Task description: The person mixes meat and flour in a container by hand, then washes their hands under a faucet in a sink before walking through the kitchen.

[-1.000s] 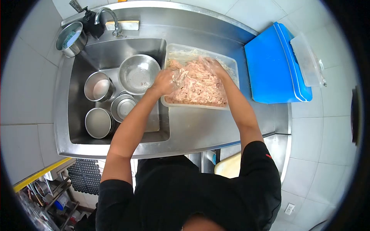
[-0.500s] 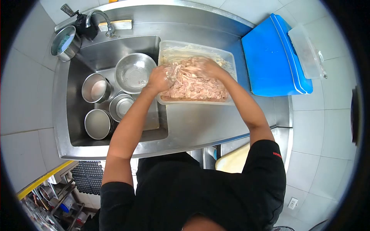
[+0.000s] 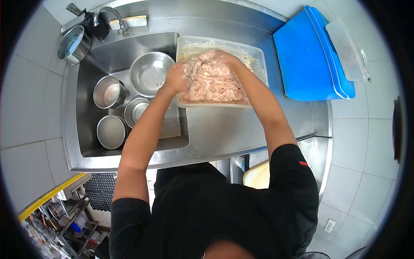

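A mass of pale pink raw minced meat (image 3: 215, 84) fills much of a translucent plastic tub (image 3: 254, 48) on the steel counter. My left hand (image 3: 179, 77) is at the tub's left side, its fingers curled into the meat. From the far side, my right hand (image 3: 224, 59) grips the same mound, its fingers mostly buried. A shiny clear film covers the left fingers, and bits of meat cling there. Pale smears and shreds coat the tub's back inner wall.
Left of the tub is a sink (image 3: 183, 125) with a perforated steel bowl (image 3: 151, 71) and several metal pots (image 3: 111, 131). A faucet (image 3: 108, 11) stands behind it. To the right sit a blue cooler (image 3: 302, 56) and a translucent lid (image 3: 345, 49).
My right hand has moved left and slightly up, gathering the meat toward my left hand. The mound looks more bunched, and the whole view has shifted slightly.
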Tool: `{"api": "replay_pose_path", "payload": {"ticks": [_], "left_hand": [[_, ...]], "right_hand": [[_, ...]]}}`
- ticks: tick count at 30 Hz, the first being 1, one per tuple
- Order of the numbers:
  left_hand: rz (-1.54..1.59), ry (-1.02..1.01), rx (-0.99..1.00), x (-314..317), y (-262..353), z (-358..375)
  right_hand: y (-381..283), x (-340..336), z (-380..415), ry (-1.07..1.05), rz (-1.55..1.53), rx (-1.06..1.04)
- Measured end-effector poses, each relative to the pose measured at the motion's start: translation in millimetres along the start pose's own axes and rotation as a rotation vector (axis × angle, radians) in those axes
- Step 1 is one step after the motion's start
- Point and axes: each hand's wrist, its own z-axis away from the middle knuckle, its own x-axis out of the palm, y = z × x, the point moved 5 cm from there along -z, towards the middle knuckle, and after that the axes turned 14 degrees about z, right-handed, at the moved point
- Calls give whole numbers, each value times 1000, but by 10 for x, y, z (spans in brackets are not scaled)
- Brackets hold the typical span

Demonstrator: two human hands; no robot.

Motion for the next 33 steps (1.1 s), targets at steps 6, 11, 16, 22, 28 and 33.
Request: {"api": "replay_pose_path", "payload": {"ticks": [6,11,16,22,28,33], "left_hand": [[2,205,161,21,-39,21],[-269,-144,-211,282,26,-16],[-248,-571,-429,241,579,219],[-220,-733,-374,685,163,211],[39,-717,-278,1052,33,131],[842,-178,-866,1088,161,91]], "right_hand": [[-562,-208,1154,-52,-42,51],[-138,-239,1698,123,332,-344],[153,-316,1966,-41,-37,191],[1522,577,1708,-137,199,242],[673,536,1502,-39,-237,507],[40,507,1424,80,-811,531]]}}
